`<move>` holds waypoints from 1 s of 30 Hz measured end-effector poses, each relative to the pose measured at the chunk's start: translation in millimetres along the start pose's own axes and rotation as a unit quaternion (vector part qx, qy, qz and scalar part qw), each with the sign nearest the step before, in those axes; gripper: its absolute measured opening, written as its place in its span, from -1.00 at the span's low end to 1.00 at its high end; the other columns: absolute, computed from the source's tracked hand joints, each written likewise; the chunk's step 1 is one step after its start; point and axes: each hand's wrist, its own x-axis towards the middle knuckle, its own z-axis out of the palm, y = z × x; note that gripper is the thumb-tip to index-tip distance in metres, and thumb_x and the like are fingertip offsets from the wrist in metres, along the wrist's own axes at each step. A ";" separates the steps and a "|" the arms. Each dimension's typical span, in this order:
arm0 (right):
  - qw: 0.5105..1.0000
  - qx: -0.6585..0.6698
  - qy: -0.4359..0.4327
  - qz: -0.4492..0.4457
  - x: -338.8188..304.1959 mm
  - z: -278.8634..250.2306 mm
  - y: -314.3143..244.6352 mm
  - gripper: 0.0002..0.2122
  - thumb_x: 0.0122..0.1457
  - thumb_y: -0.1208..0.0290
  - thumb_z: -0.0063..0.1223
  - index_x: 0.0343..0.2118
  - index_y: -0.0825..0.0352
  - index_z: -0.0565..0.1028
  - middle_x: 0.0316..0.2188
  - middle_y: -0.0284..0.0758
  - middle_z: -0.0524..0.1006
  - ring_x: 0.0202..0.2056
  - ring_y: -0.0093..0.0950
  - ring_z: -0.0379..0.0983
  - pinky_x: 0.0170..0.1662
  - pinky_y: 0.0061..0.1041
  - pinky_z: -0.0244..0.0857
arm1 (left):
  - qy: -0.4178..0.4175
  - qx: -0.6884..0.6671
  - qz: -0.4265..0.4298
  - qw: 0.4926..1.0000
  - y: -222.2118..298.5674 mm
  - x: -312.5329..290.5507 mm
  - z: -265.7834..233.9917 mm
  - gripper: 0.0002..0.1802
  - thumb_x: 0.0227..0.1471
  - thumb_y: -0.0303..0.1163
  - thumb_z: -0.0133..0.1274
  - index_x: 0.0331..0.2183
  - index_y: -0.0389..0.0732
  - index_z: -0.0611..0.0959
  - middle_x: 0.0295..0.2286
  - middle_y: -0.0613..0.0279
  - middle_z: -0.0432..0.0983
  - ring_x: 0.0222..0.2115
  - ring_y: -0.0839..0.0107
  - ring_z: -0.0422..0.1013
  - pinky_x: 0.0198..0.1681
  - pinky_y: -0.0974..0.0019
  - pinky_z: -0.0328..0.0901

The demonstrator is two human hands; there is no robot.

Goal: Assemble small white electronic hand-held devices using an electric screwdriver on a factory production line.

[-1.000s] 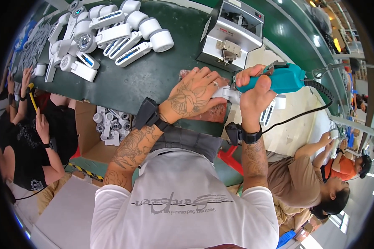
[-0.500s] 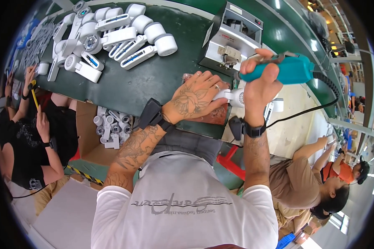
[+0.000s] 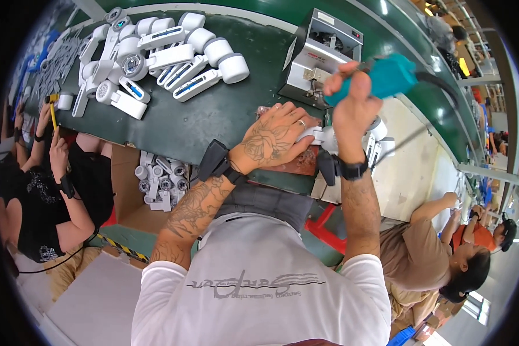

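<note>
My right hand [image 3: 354, 109] is wrapped round a teal corded electric screwdriver [image 3: 392, 78], smeared by motion. It is raised beside the front of a silver screw feeder [image 3: 323, 55], its tip end toward that box. My left hand [image 3: 274, 138] lies over a reddish pad [image 3: 303, 164] at the table's near edge, its fingers closed on a white handheld fan [image 3: 327, 138]. The fan's round head sticks out to the right, partly behind my right wrist. The fingers cover much of its handle. Both wrists carry black strapped devices.
A heap of white handheld fans [image 3: 173, 57] covers the table's far left. Below the edge stands a cardboard box [image 3: 130, 190] of similar parts. More white parts [image 3: 378, 141] lie right of my wrist. A co-worker with a yellow hammer [image 3: 53, 112] sits left; another person [image 3: 415, 248] sits right.
My right hand has moved the screwdriver slightly up and left, closer to the screw feeder, and its cord has swung. My left hand keeps its place on the fan. The whole view has shifted a little.
</note>
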 end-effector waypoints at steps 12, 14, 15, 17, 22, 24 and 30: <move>0.998 0.030 0.023 0.047 -59.4 -41.6 -25.6 -0.37 0.15 -0.13 0.28 -0.18 0.51 0.45 -0.56 -0.30 0.45 -0.52 -0.46 0.39 -0.40 -0.43 0.29 | -0.002 0.002 0.004 1.000 1.5 3.0 0.4 -0.60 0.17 -0.20 0.04 0.00 -0.15 0.62 -0.18 0.19 0.48 -0.09 0.19 0.34 0.02 0.10 0.26; 0.998 0.041 0.021 0.046 -60.5 -42.5 -25.2 -0.37 0.14 -0.11 0.30 -0.17 0.52 0.45 -0.56 -0.29 0.45 -0.52 -0.46 0.39 -0.40 -0.42 0.30 | -0.002 0.003 0.004 1.000 2.1 2.3 1.0 -0.59 0.17 -0.20 0.05 0.00 -0.15 0.61 -0.18 0.19 0.48 -0.09 0.20 0.34 0.02 0.10 0.25; 0.998 0.044 0.019 0.044 -61.2 -43.1 -24.2 -0.38 0.14 -0.10 0.30 -0.17 0.52 0.45 -0.56 -0.29 0.45 -0.52 -0.45 0.39 -0.40 -0.42 0.30 | -0.003 0.004 0.003 1.000 2.7 1.9 0.7 -0.59 0.17 -0.20 0.05 0.00 -0.15 0.61 -0.18 0.19 0.48 -0.09 0.20 0.34 0.02 0.10 0.25; 0.998 0.048 0.018 0.044 -62.6 -44.4 -21.0 -0.39 0.15 -0.09 0.30 -0.17 0.52 0.45 -0.56 -0.28 0.45 -0.52 -0.45 0.39 -0.40 -0.42 0.30 | -0.004 0.007 0.000 1.000 4.2 1.6 0.5 -0.59 0.17 -0.19 0.04 0.00 -0.15 0.61 -0.17 0.19 0.48 -0.09 0.20 0.34 0.03 0.11 0.25; 0.999 0.031 0.027 0.031 -69.3 -44.8 -9.6 -0.49 0.19 -0.01 0.26 -0.24 0.48 0.44 -0.56 -0.28 0.45 -0.53 -0.45 0.38 -0.40 -0.41 0.31 | 0.009 0.011 0.009 1.000 5.3 2.1 3.7 -0.61 0.17 -0.22 0.07 0.01 -0.13 0.61 -0.14 0.21 0.47 -0.12 0.17 0.36 -0.01 0.09 0.26; 0.999 0.021 0.024 0.040 -67.5 -42.5 -12.3 -0.46 0.20 -0.08 0.23 -0.26 0.43 0.41 -0.57 -0.29 0.42 -0.54 -0.45 0.36 -0.41 -0.41 0.30 | 0.019 0.006 0.018 1.000 5.7 2.5 3.6 -0.61 0.16 -0.25 0.09 0.02 -0.10 0.61 -0.12 0.23 0.48 -0.16 0.14 0.37 -0.04 0.06 0.28; 0.999 0.017 0.013 0.046 -65.7 -39.1 -8.4 -0.47 0.20 -0.11 0.22 -0.29 0.38 0.38 -0.58 -0.32 0.39 -0.54 -0.45 0.34 -0.43 -0.40 0.28 | 0.020 0.016 0.020 0.999 3.5 7.3 1.9 -0.62 0.13 -0.28 0.14 -0.01 -0.13 0.60 -0.01 0.24 0.45 -0.15 0.11 0.37 -0.03 0.05 0.29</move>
